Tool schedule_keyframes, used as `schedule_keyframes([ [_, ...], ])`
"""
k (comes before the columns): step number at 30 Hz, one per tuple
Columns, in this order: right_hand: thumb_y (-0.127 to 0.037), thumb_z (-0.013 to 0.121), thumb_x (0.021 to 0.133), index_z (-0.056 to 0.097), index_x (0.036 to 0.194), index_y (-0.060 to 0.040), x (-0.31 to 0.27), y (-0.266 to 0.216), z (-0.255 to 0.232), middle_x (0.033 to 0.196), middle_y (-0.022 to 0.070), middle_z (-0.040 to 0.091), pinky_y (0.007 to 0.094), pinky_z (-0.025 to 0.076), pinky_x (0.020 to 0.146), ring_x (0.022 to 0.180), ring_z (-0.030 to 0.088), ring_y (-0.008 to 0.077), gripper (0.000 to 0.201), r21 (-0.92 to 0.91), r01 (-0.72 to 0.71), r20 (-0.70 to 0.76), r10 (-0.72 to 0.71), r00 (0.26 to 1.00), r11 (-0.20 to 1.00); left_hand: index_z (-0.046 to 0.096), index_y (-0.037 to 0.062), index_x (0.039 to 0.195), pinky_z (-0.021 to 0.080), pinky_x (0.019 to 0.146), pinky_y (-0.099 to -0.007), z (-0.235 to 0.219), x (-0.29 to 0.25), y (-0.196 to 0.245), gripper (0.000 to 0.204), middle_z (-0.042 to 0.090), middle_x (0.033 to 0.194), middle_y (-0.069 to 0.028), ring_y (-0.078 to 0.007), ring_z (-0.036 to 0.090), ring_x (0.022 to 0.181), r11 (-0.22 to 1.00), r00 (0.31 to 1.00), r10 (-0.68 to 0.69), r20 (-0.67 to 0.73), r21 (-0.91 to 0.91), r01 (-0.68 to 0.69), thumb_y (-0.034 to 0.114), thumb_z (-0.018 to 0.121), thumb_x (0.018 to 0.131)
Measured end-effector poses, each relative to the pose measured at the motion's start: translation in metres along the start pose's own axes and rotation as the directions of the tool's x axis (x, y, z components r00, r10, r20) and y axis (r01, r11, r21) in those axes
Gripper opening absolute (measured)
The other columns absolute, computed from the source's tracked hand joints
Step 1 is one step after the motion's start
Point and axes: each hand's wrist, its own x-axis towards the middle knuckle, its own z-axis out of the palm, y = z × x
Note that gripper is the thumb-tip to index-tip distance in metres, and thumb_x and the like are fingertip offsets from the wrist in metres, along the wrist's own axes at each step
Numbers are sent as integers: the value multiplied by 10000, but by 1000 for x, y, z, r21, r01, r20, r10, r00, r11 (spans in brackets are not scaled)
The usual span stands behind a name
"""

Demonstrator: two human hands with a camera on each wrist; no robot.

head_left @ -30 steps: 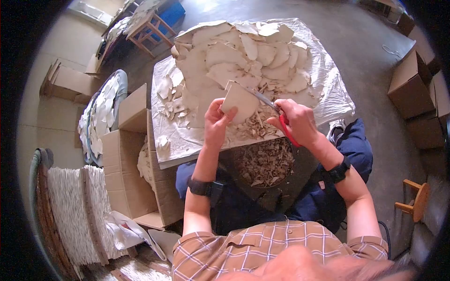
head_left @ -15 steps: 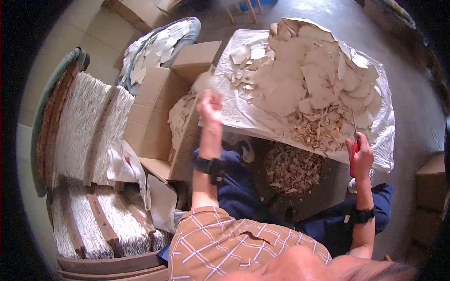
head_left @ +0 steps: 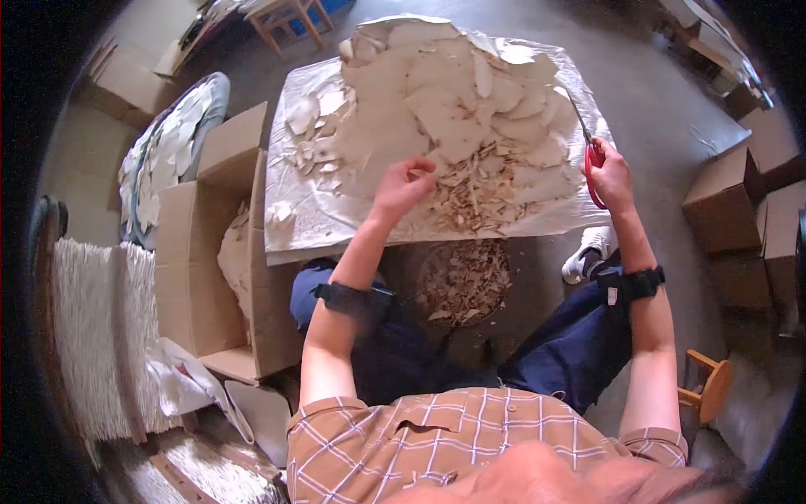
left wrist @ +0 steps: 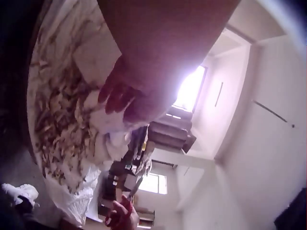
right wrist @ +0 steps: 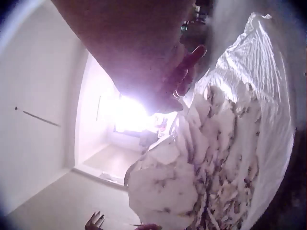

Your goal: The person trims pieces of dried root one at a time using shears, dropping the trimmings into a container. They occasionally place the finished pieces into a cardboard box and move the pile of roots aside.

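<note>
Over the pile of flat, cream-coloured sheets (head_left: 390, 101) on the table, my left hand (head_left: 405, 189) reaches in with loosely bent fingers and nothing visible in its grasp. Brown-edged trimmings (head_left: 478, 197) lie heaped just right of it. In the left wrist view, the fingers (left wrist: 117, 93) hang close over a pale sheet. At the table's right edge my right hand (head_left: 611, 178) grips scissors (head_left: 594, 172) by their red handles, blades pointing away from the body. The right wrist view shows the same pile (right wrist: 163, 191) beyond that hand.
White sheeting (head_left: 290, 235) covers the table. An upright cardboard box (head_left: 176, 277) with more pale sheets inside stands left of it. Below the table's front edge is a round container of trimmings (head_left: 470, 286). Cardboard boxes (head_left: 722, 202) and a small wooden stool (head_left: 714, 391) are on the right.
The left hand held a sheet by the scissors, swung left to the cardboard box with a pale blurred piece, and is now back over the pile without it. The scissors moved right, away from the left hand.
</note>
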Motion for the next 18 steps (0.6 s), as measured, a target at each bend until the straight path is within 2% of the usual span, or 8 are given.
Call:
schedule_keyframes([
  [1,-115,596,663,531,1119,-56,2,7,-2,953,153,619,337,461,773,870,608,253,464,-17,-60,-28,59,998,998,585,21,949,482,597,-307,12,4,3,269,611,908,-100,-188,594,676,965,980,135,-148,245,-96,175,646,737],
  [2,-98,537,679,540,1119,-84,3,16,-1,982,158,612,362,458,787,895,600,294,440,-30,-120,-52,118,992,992,585,21,949,482,597,-307,19,7,4,269,611,908,-100,-188,594,676,965,981,138,-137,241,-102,175,646,737],
  [3,-139,560,670,547,1106,-89,5,20,0,973,146,617,360,459,792,896,597,297,439,-97,-164,-96,155,983,982,595,36,884,478,597,-331,24,10,8,216,604,830,-98,-215,594,674,795,900,382,-210,571,-204,169,644,722],
  [4,-139,560,670,547,1106,-89,12,25,0,973,146,617,360,459,792,896,597,297,439,-94,-177,-104,167,980,980,606,50,819,475,598,-356,28,12,12,163,598,751,-95,-241,594,673,509,767,616,-179,834,-214,164,642,707],
  [7,-257,609,665,569,1005,-78,19,28,-6,961,131,618,380,461,785,894,595,300,386,-264,-229,3,239,971,937,586,55,792,470,590,-387,41,18,19,137,581,720,-108,-292,582,664,643,858,507,-82,699,-314,151,628,704],
  [10,-272,606,696,548,1002,-52,25,49,4,944,179,611,415,462,774,882,594,334,382,-359,-260,29,289,957,896,589,71,800,471,590,-385,57,18,22,116,591,761,-107,-290,590,688,630,898,439,16,707,-320,138,615,709],
  [14,-213,561,735,521,1005,9,29,82,26,927,225,603,412,471,782,887,598,328,352,-491,-231,154,345,926,840,591,75,807,474,594,-384,76,16,35,122,594,785,-112,-290,591,693,619,909,405,98,702,-352,144,608,708],
  [18,-193,531,747,525,1020,-10,19,63,31,921,213,608,431,480,752,876,604,324,328,-584,-161,219,346,912,795,604,66,820,486,622,-347,82,18,38,131,614,826,-99,-268,609,702,651,895,432,107,650,-392,170,622,742],
])
